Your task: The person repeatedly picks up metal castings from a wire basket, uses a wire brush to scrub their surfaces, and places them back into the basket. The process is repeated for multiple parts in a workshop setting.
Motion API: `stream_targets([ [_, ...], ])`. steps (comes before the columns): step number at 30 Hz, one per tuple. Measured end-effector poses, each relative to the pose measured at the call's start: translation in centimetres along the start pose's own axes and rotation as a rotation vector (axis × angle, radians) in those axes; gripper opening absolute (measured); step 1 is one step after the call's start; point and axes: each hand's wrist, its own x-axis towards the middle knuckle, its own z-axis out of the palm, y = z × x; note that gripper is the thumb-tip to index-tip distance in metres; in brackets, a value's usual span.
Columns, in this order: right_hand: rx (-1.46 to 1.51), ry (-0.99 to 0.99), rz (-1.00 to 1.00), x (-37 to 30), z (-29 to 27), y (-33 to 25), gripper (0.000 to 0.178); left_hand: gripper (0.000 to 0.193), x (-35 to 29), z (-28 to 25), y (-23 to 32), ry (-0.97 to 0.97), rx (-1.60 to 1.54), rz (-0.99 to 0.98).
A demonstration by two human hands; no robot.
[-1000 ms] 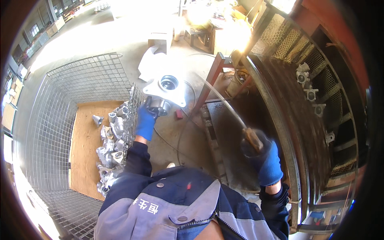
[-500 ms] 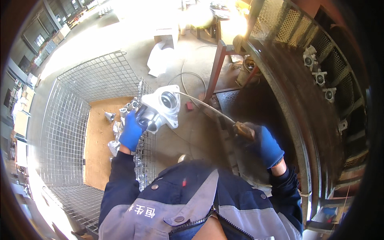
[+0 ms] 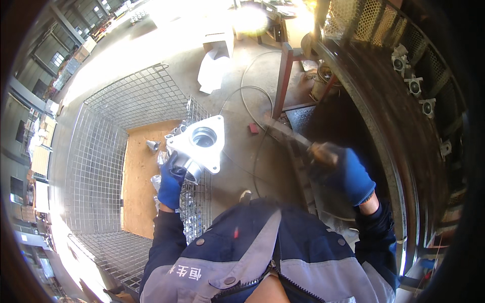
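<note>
My left hand [image 3: 171,188], in a blue glove, grips a silvery metal casting [image 3: 214,132] by its lower side. The casting has a flat, three-cornered flange with corner holes and a round bore facing up. In my blue-gloved right hand [image 3: 351,174] is a file [image 3: 323,152] with a brown wooden handle. Its long blade, smeared by motion, points up and left toward the casting, and a gap lies between them. The fingers of my right hand are partly dark and blurred, but they are closed round the handle.
A wire mesh cage [image 3: 93,166] with a brown board floor [image 3: 136,197] and several castings stands at left. At right is a large, dark, curved metal frame [image 3: 376,121]; several castings [image 3: 414,87] sit along its mesh. A hose [image 3: 242,91] and red block [image 3: 253,128] lie on the floor.
The file has come away from the bore's edge and moved right with my right hand. The casting has turned in my left hand, its flange facing up more squarely. The whole view has shifted slightly.
</note>
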Motion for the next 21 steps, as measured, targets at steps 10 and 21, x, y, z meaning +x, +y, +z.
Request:
stream_targets([
  [10,-0.079,-0.036,-0.045,-0.8,-0.2,-0.6,0.035,0.045,-1.8,-0.3,1.8,-0.025,-0.024,-0.072],
  [21,0.017,-0.132,0.013,-2.5,0.1,-1.5,0.034,0.037,-1.3,1.0,0.3,0.373,-0.609,-0.417],
])
